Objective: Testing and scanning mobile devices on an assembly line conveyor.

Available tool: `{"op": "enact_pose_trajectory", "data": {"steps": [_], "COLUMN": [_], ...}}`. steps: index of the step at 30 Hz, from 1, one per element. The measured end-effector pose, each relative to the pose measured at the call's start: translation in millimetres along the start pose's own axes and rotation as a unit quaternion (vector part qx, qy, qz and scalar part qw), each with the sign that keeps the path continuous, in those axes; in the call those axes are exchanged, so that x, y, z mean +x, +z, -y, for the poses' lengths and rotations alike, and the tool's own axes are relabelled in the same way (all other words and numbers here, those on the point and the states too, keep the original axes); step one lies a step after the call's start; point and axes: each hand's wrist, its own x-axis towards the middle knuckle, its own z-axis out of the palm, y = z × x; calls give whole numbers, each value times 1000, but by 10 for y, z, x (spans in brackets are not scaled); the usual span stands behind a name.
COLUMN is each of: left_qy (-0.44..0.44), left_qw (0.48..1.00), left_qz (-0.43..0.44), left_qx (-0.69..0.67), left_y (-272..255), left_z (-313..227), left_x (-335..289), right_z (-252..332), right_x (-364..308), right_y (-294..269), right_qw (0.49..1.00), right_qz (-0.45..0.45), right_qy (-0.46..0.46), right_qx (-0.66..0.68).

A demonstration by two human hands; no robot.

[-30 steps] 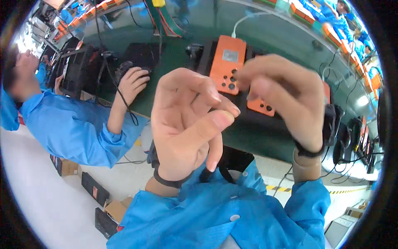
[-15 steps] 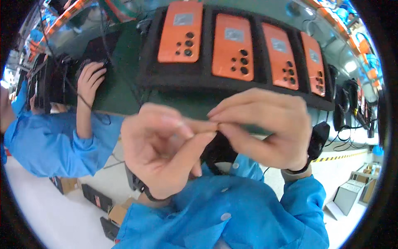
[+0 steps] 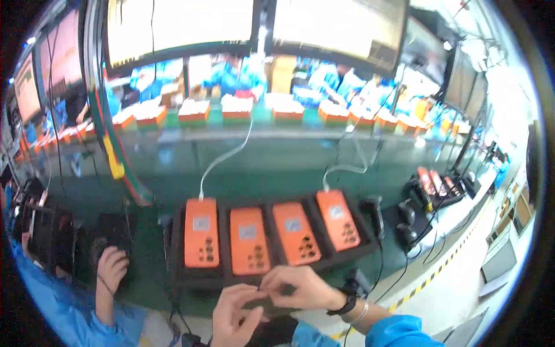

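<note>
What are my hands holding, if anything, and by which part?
Can't tell: your left hand and right hand pinch close together; anything between is too indistinct.

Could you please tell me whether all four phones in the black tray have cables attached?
No, white cables reach only the leftmost phone and the rightmost phone; the middle two phones show none.

Four orange phones, backs up and side by side in a black tray (image 3: 199,280): leftmost phone (image 3: 201,240), second phone (image 3: 248,244), third phone (image 3: 293,231), rightmost phone (image 3: 334,217). Each bears a pale label and, nearer the viewer, dark lenses, apparently five, though blur obscures the count. The outer two are cabled at their far ends.
</note>
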Motion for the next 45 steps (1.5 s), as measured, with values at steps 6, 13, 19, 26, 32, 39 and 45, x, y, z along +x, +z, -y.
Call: {"op": "enact_pose_trajectory", "data": {"steps": [6, 13, 19, 26, 32, 39, 45], "left_qy": [44, 151, 145, 50, 3, 31, 60], "left_qw": [996, 963, 956, 977, 973, 945, 935], "left_qz": [81, 100, 100, 101, 91, 105, 84], "left_qx": [-1, 199, 233, 182, 211, 307, 340], "left_y": [97, 57, 223, 373, 154, 151, 145], "left_z": [99, 362, 482, 632, 698, 793, 908], "left_x": [121, 6, -151, -317, -221, 2, 155], "right_z": [-86, -155, -157, -455, -695, -1016, -1118], "right_x": [-118, -289, -585, -754, -740, -678, -664], "right_y": [-110, -20, 56, 105, 124, 234, 273], "right_qw": [997, 999, 995, 991, 991, 990, 993], "right_qz": [-23, -36, -51, -28, -22, -43, -79], "right_qy": [67, 21, 35, -1, -37, -32, -20], "right_qx": [23, -9, -79, -133, -130, -129, -90]}}
